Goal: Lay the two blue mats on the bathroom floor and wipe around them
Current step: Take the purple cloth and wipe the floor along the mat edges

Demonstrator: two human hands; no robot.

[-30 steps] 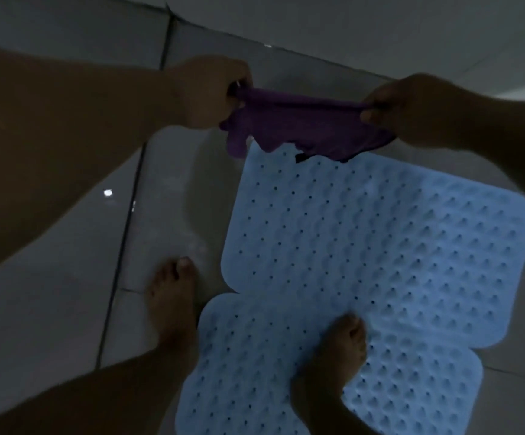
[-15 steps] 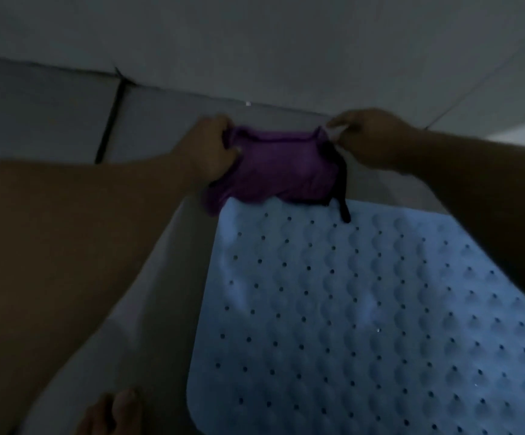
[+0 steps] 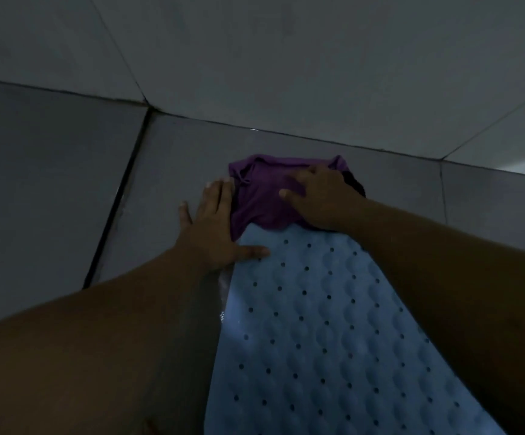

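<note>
A light blue perforated mat (image 3: pixel 311 324) lies flat on the grey tiled floor (image 3: pixel 66 189) and runs from the bottom of the view up toward the wall. A purple cloth (image 3: pixel 261 196) lies crumpled on the floor at the mat's far end, overlapping its edge. My right hand (image 3: pixel 320 196) presses flat on the cloth with fingers spread. My left hand (image 3: pixel 214 227) rests flat on the floor beside the cloth, its thumb on the mat's corner. Only one mat is in view.
The tiled wall (image 3: pixel 286 58) rises just beyond the cloth, meeting the floor in a dark joint. A dark grout line (image 3: pixel 113 208) runs along the floor to the left. Water glints on the floor by the mat's left edge (image 3: pixel 221 315).
Both hands held the cloth stretched in the air, then lowered it to the floor. Now my right hand presses on it and my left hand has let go and lies flat.
</note>
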